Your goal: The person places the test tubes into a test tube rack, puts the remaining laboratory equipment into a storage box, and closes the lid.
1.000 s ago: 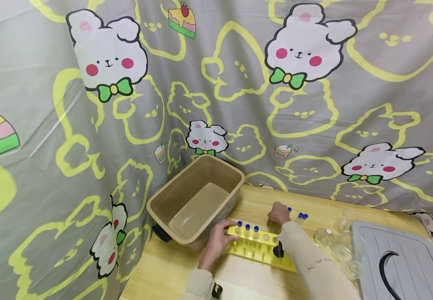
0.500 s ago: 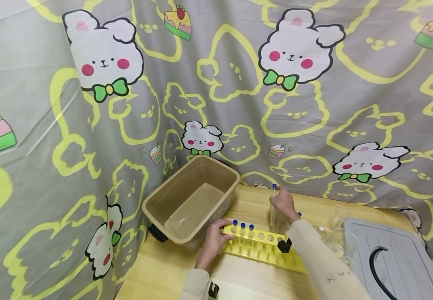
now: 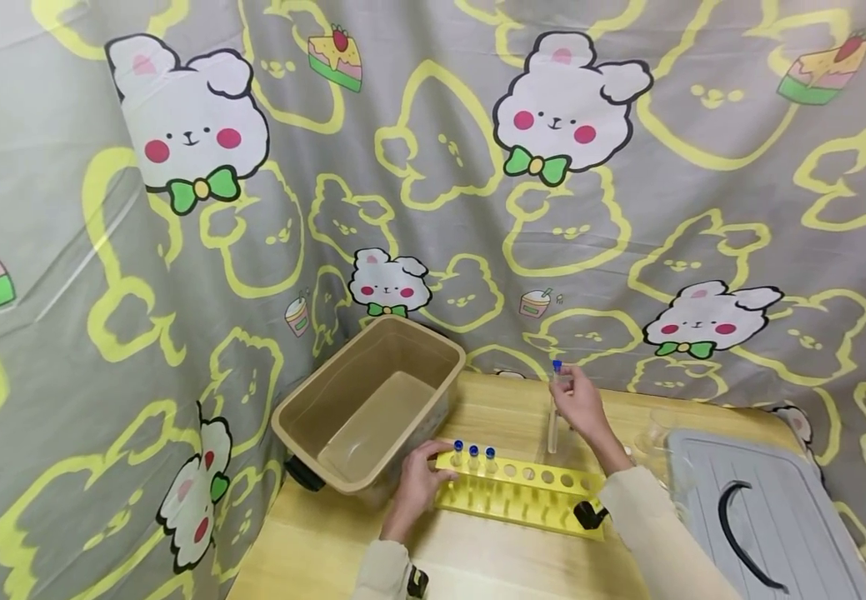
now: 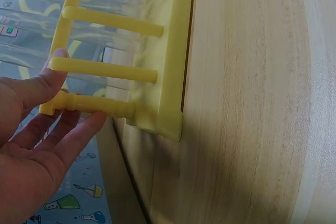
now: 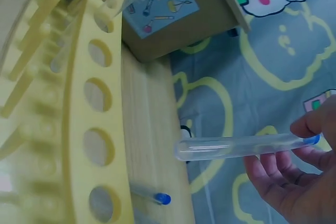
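My left hand grips the left end of a yellow test tube rack. In the left wrist view its thumb and fingers close round the end post. Three capped test tubes stand in the rack's leftmost holes, and bare holes run to their right. Behind the rack, my right hand pinches another clear test tube near its blue cap. That tube hangs upright, bottom end down, apart from the rack. Another blue-capped tube lies on the table behind the rack in the right wrist view.
A brown plastic bin stands to the left, behind the left hand. On the right lies a grey lid with a black handle. Clear glassware sits beside the lid, partly hidden by the right arm. A patterned curtain hangs behind the table.
My right hand has picked up a blue-capped test tube from the table behind the rack and raised it upright. The left hand keeps its grip on the rack. The head view has shifted slightly right.
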`<state>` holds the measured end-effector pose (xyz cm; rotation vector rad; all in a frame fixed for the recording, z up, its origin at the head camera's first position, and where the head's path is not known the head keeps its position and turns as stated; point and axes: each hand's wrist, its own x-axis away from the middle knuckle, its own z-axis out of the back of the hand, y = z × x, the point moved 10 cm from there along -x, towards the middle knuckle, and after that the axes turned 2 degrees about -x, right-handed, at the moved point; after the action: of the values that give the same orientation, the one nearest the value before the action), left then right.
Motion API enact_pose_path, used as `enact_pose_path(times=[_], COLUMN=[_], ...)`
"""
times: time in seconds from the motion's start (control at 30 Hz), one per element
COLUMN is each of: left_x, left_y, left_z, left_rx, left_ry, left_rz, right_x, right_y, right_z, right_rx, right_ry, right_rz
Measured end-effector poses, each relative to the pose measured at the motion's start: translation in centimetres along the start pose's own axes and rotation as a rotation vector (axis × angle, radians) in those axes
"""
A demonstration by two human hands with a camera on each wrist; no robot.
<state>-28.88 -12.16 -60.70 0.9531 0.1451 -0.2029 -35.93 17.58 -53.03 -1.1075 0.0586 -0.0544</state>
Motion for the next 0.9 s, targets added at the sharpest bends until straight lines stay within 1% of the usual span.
enact_pose_path(times=[0.13,0.3,0.4,0.5,0.57,0.67,0.77,0.8,0.9], left_x=[0.2,0.4,0.3,0.3,0.2,0.3,0.2,0.2,0.1], left_y=[-0.1,-0.2,-0.1,0.2,0.1,-0.2,-0.4,-0.4,-0.2], left_z=[0.0,-0.1,-0.2,0.0,0.1,0.1,-0.1,-0.1,-0.2], left_rx=[0.006,0.0,0.005,0.004,0.003,-0.002,0.01,0.01,0.004], left_ry=[-0.004,-0.01,-0.006,0.008,0.013,0.014,0.0,-0.003,-0.004], left_rz=[0.013,0.031,0.018,-0.017,-0.019,-0.014,0.011,0.014,0.007], right_x=[1.6,3.5,4.5,5.4,6.1,7.0,8.0,8.5,9.3], right_y=[0.2,0.4,0.5,0.4,0.2,-0.4,-1.2,-1.9,-2.9], right_z=[0.8,2.0,2.6,2.9,2.9,3.0,3.2,3.3,3.6], right_rx=[-0.004,-0.008,-0.022,-0.046,-0.068,-0.088,-0.102,-0.108,-0.12], right_ry=[0.004,0.041,0.071,0.091,0.1,0.12,0.149,0.163,0.194], right_rz=[0.007,0.026,0.038,0.05,0.062,0.1,0.137,0.15,0.192])
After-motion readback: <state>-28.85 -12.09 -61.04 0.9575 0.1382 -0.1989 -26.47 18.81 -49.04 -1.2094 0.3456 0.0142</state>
